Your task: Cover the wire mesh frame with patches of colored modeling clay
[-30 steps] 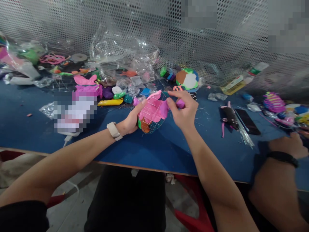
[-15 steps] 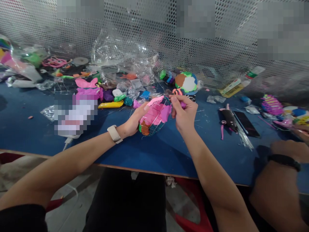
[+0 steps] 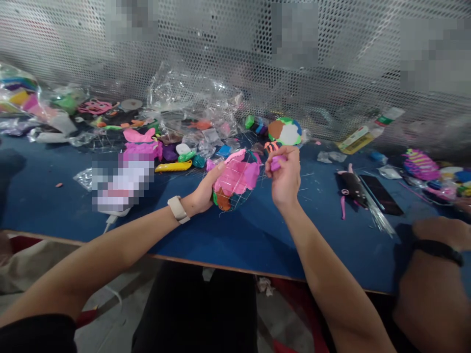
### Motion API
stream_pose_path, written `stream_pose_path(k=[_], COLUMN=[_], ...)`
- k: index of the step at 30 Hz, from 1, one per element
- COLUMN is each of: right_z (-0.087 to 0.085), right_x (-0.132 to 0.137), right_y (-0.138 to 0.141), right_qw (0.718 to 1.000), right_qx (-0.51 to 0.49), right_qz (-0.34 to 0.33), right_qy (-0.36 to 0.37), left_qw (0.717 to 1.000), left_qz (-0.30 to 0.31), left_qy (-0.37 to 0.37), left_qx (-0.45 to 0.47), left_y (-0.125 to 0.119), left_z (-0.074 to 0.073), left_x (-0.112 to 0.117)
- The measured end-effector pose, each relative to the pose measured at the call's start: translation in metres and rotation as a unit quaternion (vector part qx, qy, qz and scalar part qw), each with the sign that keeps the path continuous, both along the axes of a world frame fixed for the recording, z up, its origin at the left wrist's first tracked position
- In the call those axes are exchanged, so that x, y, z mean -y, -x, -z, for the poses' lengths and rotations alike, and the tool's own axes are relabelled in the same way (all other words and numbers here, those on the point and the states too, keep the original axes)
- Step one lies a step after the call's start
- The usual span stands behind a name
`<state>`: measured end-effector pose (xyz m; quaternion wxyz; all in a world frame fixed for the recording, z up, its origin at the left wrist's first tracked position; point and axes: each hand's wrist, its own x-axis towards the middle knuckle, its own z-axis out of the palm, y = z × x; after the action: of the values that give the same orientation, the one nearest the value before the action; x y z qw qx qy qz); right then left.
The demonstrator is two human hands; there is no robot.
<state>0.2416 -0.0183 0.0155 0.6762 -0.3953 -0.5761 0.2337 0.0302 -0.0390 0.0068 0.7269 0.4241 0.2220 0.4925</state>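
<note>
My left hand [image 3: 204, 189] is closed round a rounded wire mesh frame [image 3: 234, 182] partly covered with pink clay, with an orange and a green patch at its lower left. It rests near the middle of the blue table [image 3: 239, 230]. My right hand [image 3: 284, 177] is just right of the frame, fingers curled around a small purple-pink lump of clay [image 3: 276, 162] held up at fingertip height. The two hands are a short gap apart. A pale watch sits on my left wrist [image 3: 178, 209].
Clear plastic wrap [image 3: 191, 100] and many coloured clay pieces lie at the back by the perforated metal screen. A yellow ridged tool [image 3: 172, 166], a black phone [image 3: 380, 194] and a black-and-pink clay figure [image 3: 351, 185] lie on the table. Another person's arm with a black band [image 3: 437, 250] rests at the right.
My right hand has pulled away from the mesh frame to the right and closed on the purple-pink clay lump. My left hand has kept hold of the frame.
</note>
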Motion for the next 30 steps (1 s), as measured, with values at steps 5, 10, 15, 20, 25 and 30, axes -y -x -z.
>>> stream_pose_path(k=[5,10,15,20,25,30], right_z=[0.004,-0.005,-0.011,-0.006,0.000,-0.001], right_x=[0.005,0.017,0.019,0.010,0.003,0.004], right_y=[0.003,0.012,0.014,0.008,0.004,0.009], right_qw=[0.988,0.991,0.996,1.000,0.994,0.994], right_qx=[0.124,0.102,0.071,0.021,-0.010,-0.044], right_qz=[0.064,0.056,0.032,0.021,-0.009,-0.018], right_qy=[-0.059,-0.060,-0.042,0.007,0.112,0.094], left_qw=[0.999,0.999,1.000,0.998,0.991,0.990], left_qz=[-0.014,-0.018,-0.021,-0.042,-0.088,-0.099], left_qy=[0.025,0.018,0.012,0.033,0.088,0.089], left_qx=[0.021,0.022,0.013,0.021,0.042,0.043], left_y=[0.000,-0.002,-0.001,-0.001,-0.001,0.000], left_z=[0.004,0.003,0.003,0.007,0.010,0.007], left_x=[-0.007,-0.008,-0.006,-0.009,-0.017,-0.017])
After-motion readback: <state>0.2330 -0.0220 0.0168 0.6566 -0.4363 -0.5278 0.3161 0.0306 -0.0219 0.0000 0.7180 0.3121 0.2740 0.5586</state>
